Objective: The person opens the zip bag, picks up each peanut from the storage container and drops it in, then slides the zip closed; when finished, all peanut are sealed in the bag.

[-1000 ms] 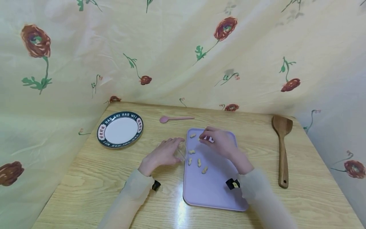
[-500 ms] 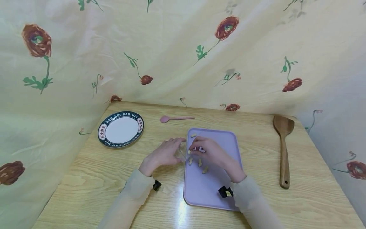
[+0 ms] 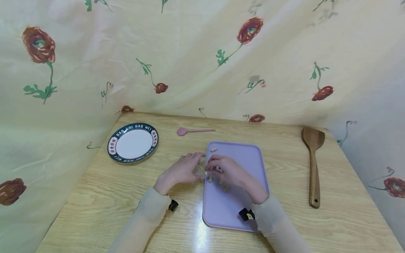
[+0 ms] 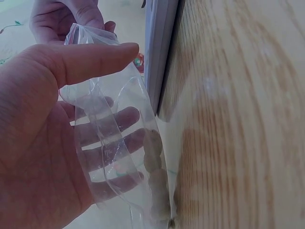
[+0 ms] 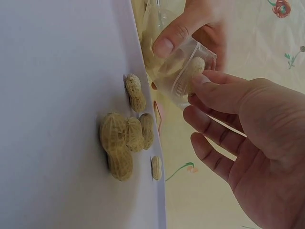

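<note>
My left hand [image 3: 181, 171] holds a clear zip-lock bag [image 4: 112, 129] upright beside the purple tray's left edge, thumb in front and fingers behind it. Peanuts [image 4: 155, 152] lie low in the bag in the left wrist view. My right hand [image 3: 231, 170] pinches an unshelled peanut [image 5: 198, 65] between thumb and fingers at the bag's mouth. On the purple tray [image 3: 221, 209] several peanuts [image 5: 116, 145] lie near the left edge, in front of the right hand. One more peanut [image 3: 213, 149] sits at the tray's far left corner.
A white plate with a dark lettered rim [image 3: 154, 147] stands at the back left. A pink spoon [image 3: 181, 131] lies behind the tray. To the right is a wooden spatula [image 3: 313, 161]. A floral cloth [image 3: 190, 52] hangs behind the table [image 3: 95, 211].
My right hand moved left and nearer, from over the tray to the bag's mouth, taking a peanut with it. The left hand with the bag has stayed about where it was.
</note>
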A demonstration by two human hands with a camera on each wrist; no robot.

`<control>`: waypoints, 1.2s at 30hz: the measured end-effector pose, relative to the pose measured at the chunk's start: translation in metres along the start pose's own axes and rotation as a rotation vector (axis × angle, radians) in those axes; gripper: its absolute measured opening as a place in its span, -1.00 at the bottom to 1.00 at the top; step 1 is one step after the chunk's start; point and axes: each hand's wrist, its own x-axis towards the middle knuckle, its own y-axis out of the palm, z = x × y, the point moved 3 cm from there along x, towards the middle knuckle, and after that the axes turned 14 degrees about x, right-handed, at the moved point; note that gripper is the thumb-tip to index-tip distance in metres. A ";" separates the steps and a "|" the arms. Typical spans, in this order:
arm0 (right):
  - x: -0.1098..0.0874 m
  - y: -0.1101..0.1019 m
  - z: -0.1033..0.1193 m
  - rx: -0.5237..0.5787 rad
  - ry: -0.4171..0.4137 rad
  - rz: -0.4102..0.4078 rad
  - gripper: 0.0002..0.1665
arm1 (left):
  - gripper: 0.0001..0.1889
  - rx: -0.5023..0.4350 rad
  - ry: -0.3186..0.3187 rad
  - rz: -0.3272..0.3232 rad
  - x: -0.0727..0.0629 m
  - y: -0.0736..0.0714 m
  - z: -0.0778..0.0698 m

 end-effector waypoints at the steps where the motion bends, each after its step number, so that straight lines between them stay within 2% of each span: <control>1: 0.000 0.001 0.000 0.000 0.003 0.001 -0.81 | -0.18 0.000 0.001 0.001 0.000 0.000 0.000; 8: 0.000 0.004 0.002 -0.018 0.021 -0.010 -0.81 | -0.17 -0.002 -0.020 0.009 -0.002 0.002 0.002; 18: 0.001 0.004 0.003 -0.040 0.053 -0.024 -0.83 | -0.17 -0.001 -0.010 -0.003 -0.002 0.002 0.002; 28: -0.001 -0.001 0.001 0.005 0.119 -0.036 -0.81 | -0.16 0.000 -0.013 -0.009 -0.002 -0.001 0.003; 36: -0.009 -0.012 0.000 -0.024 0.182 -0.106 -0.85 | -0.18 -0.020 -0.014 -0.024 -0.003 -0.004 0.003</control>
